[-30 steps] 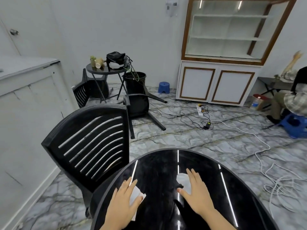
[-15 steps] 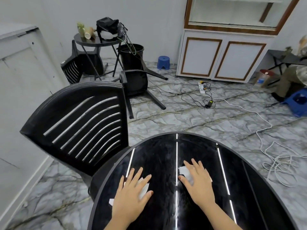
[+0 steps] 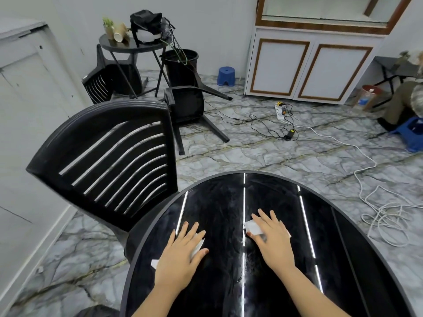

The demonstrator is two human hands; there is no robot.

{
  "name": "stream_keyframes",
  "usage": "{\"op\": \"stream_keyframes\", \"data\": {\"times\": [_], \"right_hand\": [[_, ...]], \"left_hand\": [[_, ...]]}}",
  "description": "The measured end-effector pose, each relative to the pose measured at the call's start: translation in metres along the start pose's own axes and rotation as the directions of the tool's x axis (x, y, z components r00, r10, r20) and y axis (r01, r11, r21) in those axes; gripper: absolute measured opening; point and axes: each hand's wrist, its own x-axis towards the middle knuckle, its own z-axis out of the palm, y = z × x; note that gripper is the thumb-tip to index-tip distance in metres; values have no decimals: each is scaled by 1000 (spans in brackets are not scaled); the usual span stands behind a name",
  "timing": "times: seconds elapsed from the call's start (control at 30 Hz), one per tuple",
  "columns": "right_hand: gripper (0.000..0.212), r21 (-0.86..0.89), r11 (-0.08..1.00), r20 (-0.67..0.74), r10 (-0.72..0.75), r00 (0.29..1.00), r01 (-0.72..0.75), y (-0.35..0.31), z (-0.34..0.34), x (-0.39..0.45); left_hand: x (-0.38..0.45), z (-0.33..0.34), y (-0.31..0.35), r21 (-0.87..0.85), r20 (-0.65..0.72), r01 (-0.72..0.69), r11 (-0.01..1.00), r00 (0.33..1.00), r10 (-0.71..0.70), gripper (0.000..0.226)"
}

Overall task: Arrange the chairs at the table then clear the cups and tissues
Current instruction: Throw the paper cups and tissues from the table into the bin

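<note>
A glossy black round table (image 3: 219, 202) fills the lower middle. My left hand (image 3: 180, 255) lies flat on a white tissue (image 3: 198, 247), fingers spread; a corner of white tissue also shows at its left side. My right hand (image 3: 271, 236) presses flat on a second white tissue (image 3: 253, 227). A black slatted chair (image 3: 109, 156) stands upright against the table's left side. Further back, one black chair (image 3: 187, 106) lies tipped over on the floor and another (image 3: 109, 81) lies tipped beside a small round table (image 3: 128, 45) holding paper cups (image 3: 119, 35).
Cables (image 3: 389, 211) and a power strip (image 3: 281, 109) lie across the marble floor at the right. A black bin (image 3: 180, 62), a blue stool (image 3: 226, 75) and a white cabinet (image 3: 309, 69) line the back wall. A seated person (image 3: 409, 104) is at the far right edge.
The view has tilted down and drawn nearer the table. Both hands went from reaching onto the tissues to lying flat on them with fingers spread.
</note>
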Motion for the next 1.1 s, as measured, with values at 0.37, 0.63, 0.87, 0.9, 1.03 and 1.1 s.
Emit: {"op": "stream_keyframes", "data": {"times": [0.37, 0.63, 0.87, 0.9, 1.03, 1.1], "right_hand": [[36, 200, 979, -24, -17, 1000, 22, -4, -4, -30], [40, 216, 976, -45, -21, 999, 30, -8, -6, -52], [44, 281, 955, 81, -122, 989, 95, -52, -5, -61], [47, 305, 946, 101, -147, 984, 110, -62, -5, -62], [44, 317, 920, 133, -283, 950, 230, -106, 8, -75], [42, 340, 900, 128, -332, 935, 273, -132, 15, -89]], "left_hand": [[-1, -10, 5, -252, -18, 47, 966, 998, -53, 95], [-28, -20, 15, -367, -34, 101, 925, 992, -122, 71], [-73, -48, 15, -359, -150, 145, 922, 966, -211, 73], [-82, -55, 15, -356, -181, 152, 922, 957, -228, 62], [-124, -77, 6, -346, -247, 208, 915, 921, -302, 33], [-148, -88, -2, -327, -262, 250, 911, 903, -341, 34]]}}
